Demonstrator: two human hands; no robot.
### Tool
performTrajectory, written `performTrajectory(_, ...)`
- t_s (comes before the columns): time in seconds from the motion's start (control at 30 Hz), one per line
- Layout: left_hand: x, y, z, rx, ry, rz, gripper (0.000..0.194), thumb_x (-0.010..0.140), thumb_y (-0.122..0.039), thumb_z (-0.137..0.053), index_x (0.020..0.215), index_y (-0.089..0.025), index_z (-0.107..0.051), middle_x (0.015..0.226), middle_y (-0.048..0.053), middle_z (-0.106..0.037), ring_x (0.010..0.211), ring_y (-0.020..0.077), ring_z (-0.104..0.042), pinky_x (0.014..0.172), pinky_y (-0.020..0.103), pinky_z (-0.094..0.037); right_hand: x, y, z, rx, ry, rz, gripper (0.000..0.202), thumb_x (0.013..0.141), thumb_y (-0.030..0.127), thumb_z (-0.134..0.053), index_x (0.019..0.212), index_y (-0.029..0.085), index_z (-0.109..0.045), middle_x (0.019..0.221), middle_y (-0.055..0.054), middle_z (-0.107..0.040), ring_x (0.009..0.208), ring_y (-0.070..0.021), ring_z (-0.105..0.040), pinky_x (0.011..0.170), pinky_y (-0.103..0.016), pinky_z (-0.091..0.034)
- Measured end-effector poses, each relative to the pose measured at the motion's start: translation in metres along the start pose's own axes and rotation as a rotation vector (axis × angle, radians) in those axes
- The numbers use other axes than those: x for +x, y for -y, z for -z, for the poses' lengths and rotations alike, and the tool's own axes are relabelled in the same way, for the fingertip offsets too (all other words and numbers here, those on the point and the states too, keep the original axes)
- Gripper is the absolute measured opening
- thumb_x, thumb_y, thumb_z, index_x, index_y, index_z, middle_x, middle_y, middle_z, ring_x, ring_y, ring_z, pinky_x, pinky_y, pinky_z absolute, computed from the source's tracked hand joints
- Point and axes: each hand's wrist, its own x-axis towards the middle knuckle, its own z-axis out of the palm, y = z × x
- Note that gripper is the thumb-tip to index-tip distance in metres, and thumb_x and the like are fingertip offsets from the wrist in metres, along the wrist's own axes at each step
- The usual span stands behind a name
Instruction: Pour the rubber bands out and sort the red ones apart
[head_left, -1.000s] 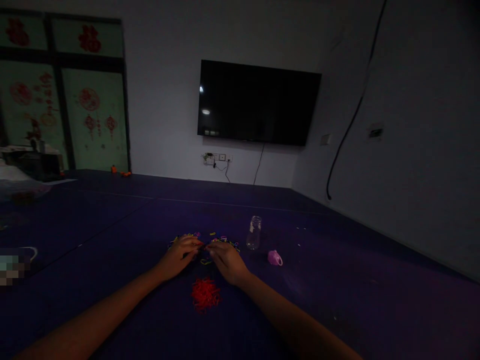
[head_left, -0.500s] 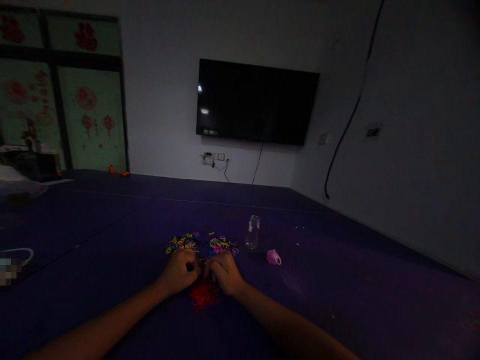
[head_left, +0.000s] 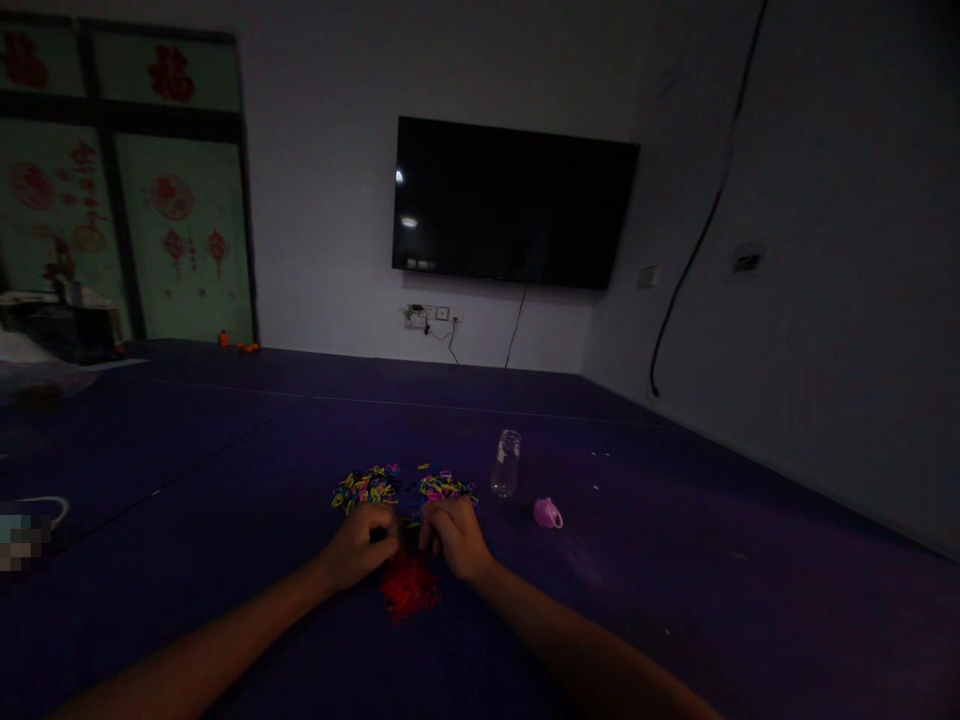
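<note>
My left hand is curled closed in front of a pile of mixed-colour small bands; whatever its fingertips hold is too small to make out. Close by on the right, my right hand bends its fingers down before a second mixed pile of bands, and its fingertips are dark and hard to see. Below and between the two hands lies a heap of red bands. An open clear bottle stands upright beyond my right hand, with a pink cap with a loop beside it.
Everything lies on a wide purple surface. At the far left are a pale plastic bag and a white looped strap. A television hangs on the back wall, and a black cable runs down the right wall.
My right hand has moved slightly right, so the gap between the hands is wider. My left hand has hardly shifted. Bottle, cap and piles stay where they were.
</note>
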Motion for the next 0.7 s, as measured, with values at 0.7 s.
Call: performTrajectory(0.7, 0.015, 0.048, 0.054, 0.455, -0.496, 0.108, 0.026, 0.081, -0.032, -0.047, 0.074, -0.02, -0.07, 0.078, 0.004, -0.07, 0.077, 0.0212, -0.061, 0.07, 0.031, -0.047, 0.005, -0.012, 0.022, -0.767, -0.18, 0.083, 0.036, 0.09, 0.026, -0.038, 0.061, 0.018, -0.059, 0.064, -0.004, -0.064, 0.062, -0.0141, -0.059, 0.056, -0.024, -0.03)
